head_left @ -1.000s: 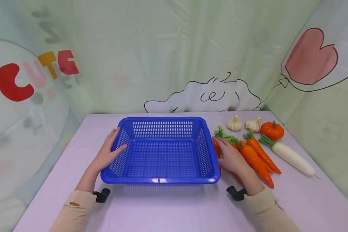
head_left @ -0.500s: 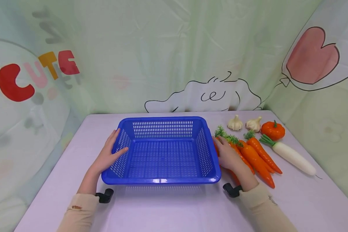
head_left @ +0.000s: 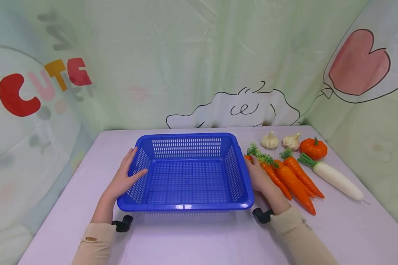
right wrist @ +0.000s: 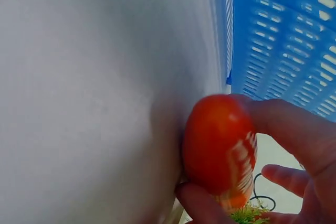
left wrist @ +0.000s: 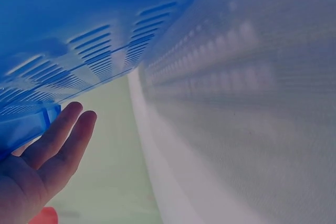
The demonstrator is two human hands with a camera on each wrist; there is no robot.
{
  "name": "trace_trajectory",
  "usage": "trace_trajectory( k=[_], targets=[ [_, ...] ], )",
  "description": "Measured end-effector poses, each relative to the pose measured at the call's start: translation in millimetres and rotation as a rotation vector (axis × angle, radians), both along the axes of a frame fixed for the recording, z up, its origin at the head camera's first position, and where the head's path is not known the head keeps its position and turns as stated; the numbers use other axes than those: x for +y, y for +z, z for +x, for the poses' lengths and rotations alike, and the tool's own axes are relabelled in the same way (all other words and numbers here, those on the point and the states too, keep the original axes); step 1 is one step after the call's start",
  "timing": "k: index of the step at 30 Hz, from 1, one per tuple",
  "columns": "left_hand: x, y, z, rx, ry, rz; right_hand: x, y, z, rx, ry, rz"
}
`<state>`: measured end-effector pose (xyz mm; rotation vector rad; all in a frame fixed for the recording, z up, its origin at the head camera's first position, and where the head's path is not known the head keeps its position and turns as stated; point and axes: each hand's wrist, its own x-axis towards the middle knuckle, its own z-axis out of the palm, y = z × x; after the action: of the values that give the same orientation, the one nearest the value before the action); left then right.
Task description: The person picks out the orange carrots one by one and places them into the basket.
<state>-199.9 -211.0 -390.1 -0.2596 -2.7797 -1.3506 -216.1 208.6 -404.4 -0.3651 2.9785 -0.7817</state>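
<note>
A blue slotted plastic basket (head_left: 185, 207) stands mid-table with a bare inside. At its left side rests my left hand (head_left: 123, 177); the thumb reaches over the rim, and straight fingers (left wrist: 73, 140) lie along the outer wall. My right hand (head_left: 260, 178) is down beside the basket's right wall, mostly covering what it holds in the head view. The right wrist view shows thumb and fingers gripping a glossy orange-red carrot (right wrist: 218, 142), blunt end towards the camera, with green leaf at the far end. Directly right of this hand lie several more carrots (head_left: 293, 182) with leafy green tops.
Behind the carrots are two garlic bulbs, one left (head_left: 269, 140) and one right (head_left: 291, 141). A small orange pumpkin (head_left: 313, 149) sits at the back right, with a white radish (head_left: 338, 180) in front of it. A printed curtain (head_left: 146, 73) hangs behind the table.
My right hand has shifted left towards the basket with the carrot, uncovering more of the neighbouring carrot. My left hand has barely moved, and the basket stays in place.
</note>
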Motion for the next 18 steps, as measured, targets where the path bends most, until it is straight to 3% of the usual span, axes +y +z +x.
trace_trajectory(
  k=[18],
  targets=[
    [0.3,0.7,-0.6,-0.011,0.000,0.006,4.6,-1.0,-11.2,0.024,-0.068,-0.041]
  ],
)
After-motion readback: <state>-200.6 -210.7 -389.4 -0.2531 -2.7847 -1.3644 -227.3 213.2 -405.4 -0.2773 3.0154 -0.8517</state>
